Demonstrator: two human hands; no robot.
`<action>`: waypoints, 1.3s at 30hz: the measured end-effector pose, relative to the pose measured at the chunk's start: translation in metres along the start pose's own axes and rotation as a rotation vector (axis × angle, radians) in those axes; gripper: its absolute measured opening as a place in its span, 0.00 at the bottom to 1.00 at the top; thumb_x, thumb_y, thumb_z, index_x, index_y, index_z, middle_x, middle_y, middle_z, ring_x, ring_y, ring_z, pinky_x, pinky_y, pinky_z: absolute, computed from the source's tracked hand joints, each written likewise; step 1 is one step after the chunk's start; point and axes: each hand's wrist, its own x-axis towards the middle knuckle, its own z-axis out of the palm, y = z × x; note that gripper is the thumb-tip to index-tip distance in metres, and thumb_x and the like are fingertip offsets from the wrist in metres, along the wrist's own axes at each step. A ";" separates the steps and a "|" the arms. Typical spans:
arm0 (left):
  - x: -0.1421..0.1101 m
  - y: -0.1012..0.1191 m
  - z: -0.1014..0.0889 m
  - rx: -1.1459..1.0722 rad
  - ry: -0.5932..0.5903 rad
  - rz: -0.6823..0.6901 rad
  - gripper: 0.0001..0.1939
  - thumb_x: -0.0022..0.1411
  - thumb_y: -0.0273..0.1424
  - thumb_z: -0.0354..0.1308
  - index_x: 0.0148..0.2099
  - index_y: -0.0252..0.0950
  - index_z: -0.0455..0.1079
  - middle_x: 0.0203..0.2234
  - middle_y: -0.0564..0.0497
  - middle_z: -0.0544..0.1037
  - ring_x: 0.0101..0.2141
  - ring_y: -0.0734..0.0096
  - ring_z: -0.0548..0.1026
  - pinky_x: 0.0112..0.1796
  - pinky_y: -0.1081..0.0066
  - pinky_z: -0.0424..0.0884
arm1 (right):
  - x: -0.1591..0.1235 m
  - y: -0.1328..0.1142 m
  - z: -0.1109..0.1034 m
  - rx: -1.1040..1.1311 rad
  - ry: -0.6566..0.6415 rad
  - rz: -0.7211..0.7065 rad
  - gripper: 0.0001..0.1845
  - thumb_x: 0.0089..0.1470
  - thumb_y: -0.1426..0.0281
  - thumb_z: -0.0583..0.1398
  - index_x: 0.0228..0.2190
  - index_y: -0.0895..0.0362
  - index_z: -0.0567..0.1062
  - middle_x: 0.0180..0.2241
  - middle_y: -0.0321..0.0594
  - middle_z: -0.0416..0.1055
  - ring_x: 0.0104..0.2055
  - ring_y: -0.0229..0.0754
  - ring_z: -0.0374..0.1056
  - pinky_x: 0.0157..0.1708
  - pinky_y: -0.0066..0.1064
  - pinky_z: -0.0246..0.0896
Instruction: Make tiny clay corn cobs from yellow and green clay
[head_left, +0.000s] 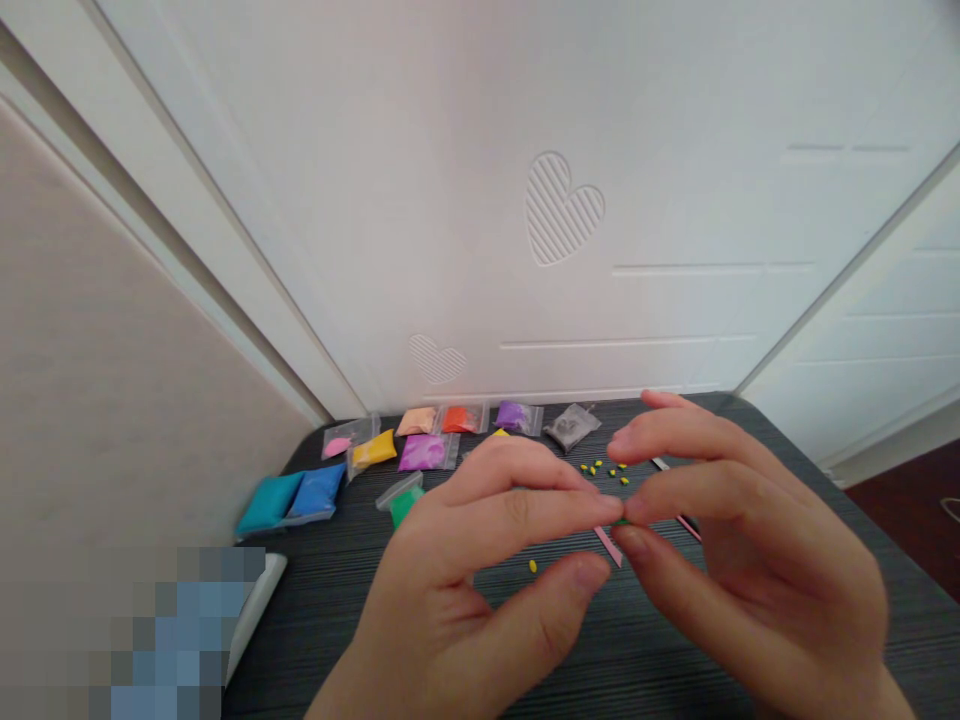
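Observation:
My left hand (480,580) and my right hand (742,540) meet fingertip to fingertip above a dark table (337,610). Between the pinched fingertips sits a tiny green bit of clay (619,521), held by both hands. Under the hands lies a pink stick (609,545), partly hidden. Several small yellow clay beads (600,468) are scattered on the table just behind the fingers, and one yellow bead (532,566) lies apart below my left hand.
Small bags of coloured clay lie along the table's far edge: blue (319,490), teal (268,503), yellow (373,450), magenta (425,452), orange (461,418), purple (516,415), grey (571,427), green (405,500). A white panelled wall (525,150) rises behind. A white object (259,600) sits at the left.

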 end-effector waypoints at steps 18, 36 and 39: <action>-0.002 -0.005 -0.002 -0.147 -0.100 -0.069 0.13 0.52 0.20 0.57 0.39 0.39 0.70 0.37 0.52 0.71 0.42 0.70 0.68 0.48 0.70 0.63 | 0.000 0.001 -0.004 0.018 -0.018 0.017 0.13 0.43 0.76 0.62 0.34 0.55 0.70 0.40 0.39 0.67 0.46 0.42 0.63 0.55 0.43 0.52; 0.001 -0.007 -0.004 -0.292 -0.168 -0.119 0.12 0.53 0.18 0.54 0.36 0.39 0.71 0.33 0.52 0.73 0.38 0.70 0.70 0.43 0.69 0.66 | 0.000 -0.002 -0.008 0.068 -0.133 0.023 0.11 0.44 0.75 0.62 0.33 0.53 0.70 0.40 0.36 0.67 0.45 0.40 0.63 0.55 0.39 0.52; 0.001 -0.007 -0.004 -0.278 -0.155 -0.109 0.11 0.53 0.19 0.55 0.36 0.39 0.71 0.33 0.52 0.73 0.38 0.70 0.70 0.43 0.69 0.67 | 0.000 -0.001 -0.007 0.066 -0.130 0.028 0.12 0.43 0.75 0.62 0.33 0.53 0.70 0.41 0.36 0.67 0.46 0.40 0.63 0.55 0.39 0.52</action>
